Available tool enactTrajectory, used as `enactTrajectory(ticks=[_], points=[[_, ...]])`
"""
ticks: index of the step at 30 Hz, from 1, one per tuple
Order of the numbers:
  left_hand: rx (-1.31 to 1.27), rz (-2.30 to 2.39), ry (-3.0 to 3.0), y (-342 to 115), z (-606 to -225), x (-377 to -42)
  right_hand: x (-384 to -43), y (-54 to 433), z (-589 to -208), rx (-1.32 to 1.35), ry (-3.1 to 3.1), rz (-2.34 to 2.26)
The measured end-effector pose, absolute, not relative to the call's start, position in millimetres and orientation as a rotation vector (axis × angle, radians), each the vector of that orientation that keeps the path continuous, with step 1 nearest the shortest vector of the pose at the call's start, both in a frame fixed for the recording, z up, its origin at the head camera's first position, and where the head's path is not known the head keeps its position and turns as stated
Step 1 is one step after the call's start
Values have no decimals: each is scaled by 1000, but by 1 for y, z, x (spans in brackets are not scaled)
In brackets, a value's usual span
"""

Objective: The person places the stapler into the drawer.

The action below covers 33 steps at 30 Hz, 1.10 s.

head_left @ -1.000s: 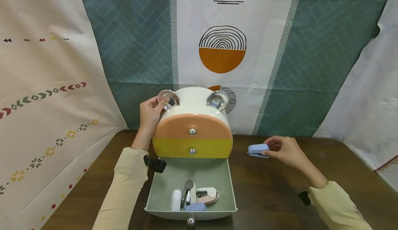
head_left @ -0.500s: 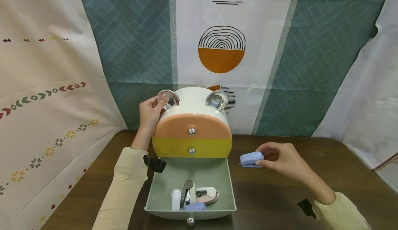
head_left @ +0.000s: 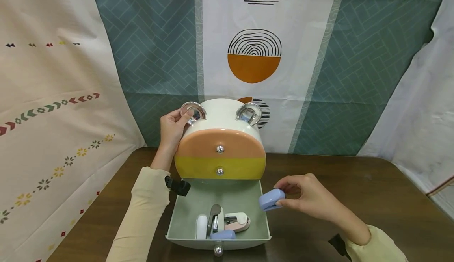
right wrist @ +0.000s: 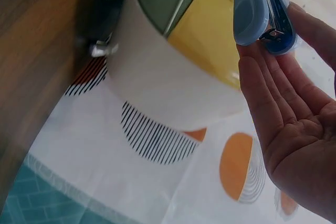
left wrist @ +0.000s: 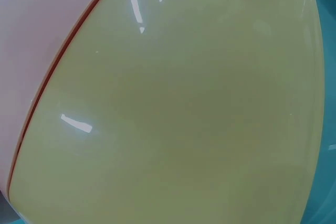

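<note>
A frog-shaped drawer box [head_left: 227, 116] stands mid-table, its white body topped by two silver rings. My left hand [head_left: 172, 130] grips the left silver ring [head_left: 198, 108] between thumb and fingers. The green bottom drawer [head_left: 241, 191] is pulled out toward me. Inside lie several small staplers: a white one [head_left: 201, 227], a grey and white one [head_left: 214, 216], a pink and white one [head_left: 239, 222] and a blue one [head_left: 223, 235]. My right hand [head_left: 308, 197] pinches another blue stapler [head_left: 271, 199] at the drawer's right edge; its metal inside shows in the right wrist view [right wrist: 273, 22].
The orange [head_left: 198, 145] and yellow [head_left: 198, 167] upper drawers are pushed in, each with a silver knob. Brown wooden table [head_left: 354, 199] extends to both sides. Patterned cloth [head_left: 156, 57] hangs behind, and a pale cloth [head_left: 53, 116] hangs at the left.
My right hand has carried the blue stapler leftward and toward me, from over the table to the drawer's right edge. The left hand has stayed on the ring.
</note>
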<state>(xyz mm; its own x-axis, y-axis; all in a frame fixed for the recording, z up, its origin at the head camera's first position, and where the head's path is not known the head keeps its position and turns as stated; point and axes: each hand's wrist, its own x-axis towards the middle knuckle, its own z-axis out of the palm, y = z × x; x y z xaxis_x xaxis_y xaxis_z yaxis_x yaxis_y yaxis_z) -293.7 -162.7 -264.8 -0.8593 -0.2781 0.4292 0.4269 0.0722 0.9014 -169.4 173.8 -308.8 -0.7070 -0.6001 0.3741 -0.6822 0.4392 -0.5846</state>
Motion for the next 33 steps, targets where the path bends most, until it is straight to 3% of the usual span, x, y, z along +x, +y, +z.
enactTrajectory(ticks=[17, 33], points=[[-142, -1862, -1834, -163, -265, -296, -170, 129, -330, 1480, -2591, 926], [-178, -1860, -1838, -163, -265, -295, -169, 104, -343, 1567, -2689, 669]])
